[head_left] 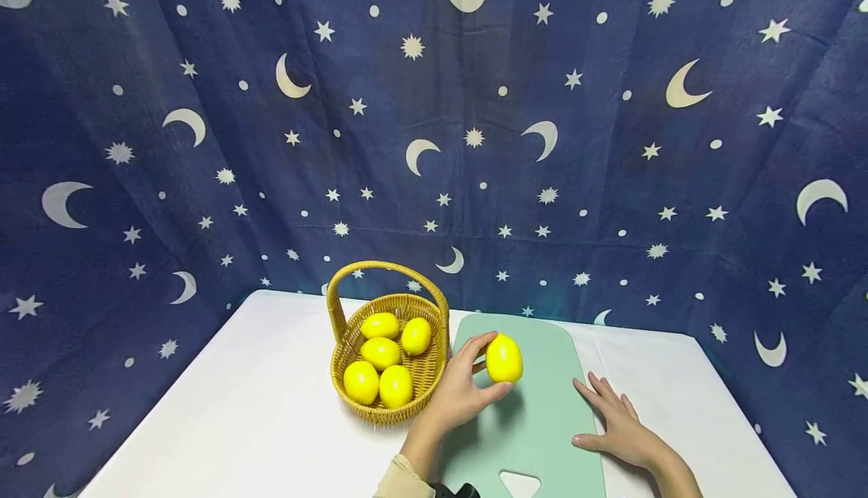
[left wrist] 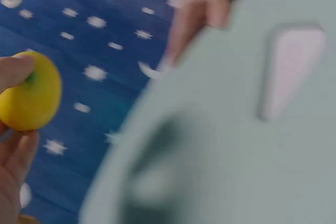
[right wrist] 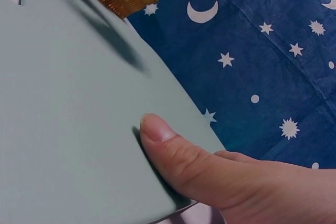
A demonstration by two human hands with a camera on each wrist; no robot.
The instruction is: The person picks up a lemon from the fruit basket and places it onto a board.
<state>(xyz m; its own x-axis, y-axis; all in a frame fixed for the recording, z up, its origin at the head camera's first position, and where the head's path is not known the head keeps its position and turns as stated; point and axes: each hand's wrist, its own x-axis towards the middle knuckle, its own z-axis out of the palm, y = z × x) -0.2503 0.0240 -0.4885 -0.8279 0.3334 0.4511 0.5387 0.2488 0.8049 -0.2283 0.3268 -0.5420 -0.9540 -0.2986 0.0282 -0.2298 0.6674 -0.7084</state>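
A yellow lemon is pinched between the thumb and fingers of my left hand, held over the pale green cutting board. The left wrist view shows the thumb on one end of the lemon, beside a small green patch. Spread fingers of my right hand lie along the board's right edge. Seen from the right wrist, its thumb rests over the board's surface near that edge. Left of the board, a wicker basket holds several more lemons.
The basket's tall arched handle rises close to my left hand. A triangular hole is cut near the board's front end. White cloth covers the table, and a dark blue curtain with moons and stars hangs behind it.
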